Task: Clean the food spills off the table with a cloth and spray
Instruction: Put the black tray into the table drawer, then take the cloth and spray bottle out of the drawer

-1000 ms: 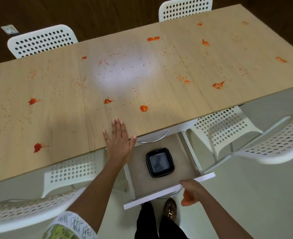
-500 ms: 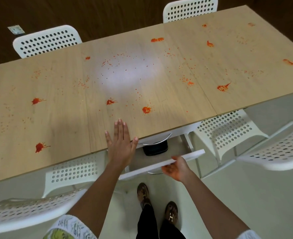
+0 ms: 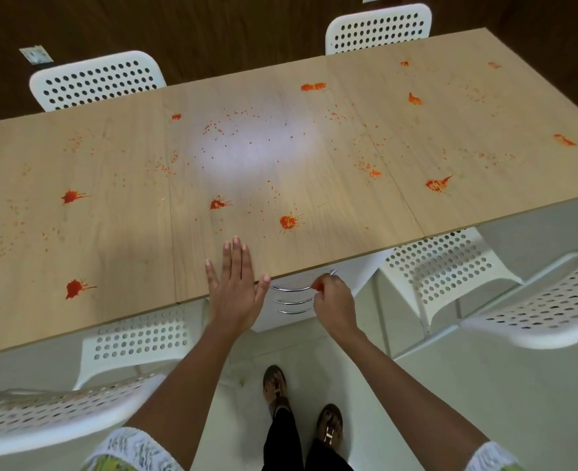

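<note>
While a person stands at the near edge of a wooden surface (image 3: pixel 314 158), the left hand (image 3: pixel 235 287) lies flat on it, fingers straight and together, thumb spread along the edge, holding nothing. Just to its right and below the edge, the right hand (image 3: pixel 331 300) is curled around the end of a curved metal handle (image 3: pixel 289 288); two more such handles (image 3: pixel 292 305) sit directly beneath it on a white drawer unit (image 3: pixel 365 273) tucked under the surface. Red-orange spills (image 3: pixel 289 222) dot the wood from left to right: larger splats near the front edge and the left side, finer specks across the middle around a pale glare patch. One splat (image 3: pixel 75 288) lies well left of the flat hand. No cloth or spray bottle appears in view. White perforated chairs stand on both sides: two chairs (image 3: pixel 97 81) at the far edge, others (image 3: pixel 447 266) pushed under the near edge. Sandalled feet (image 3: pixel 275 390) stand on the pale floor (image 3: pixel 484 385) between the arms.
</note>
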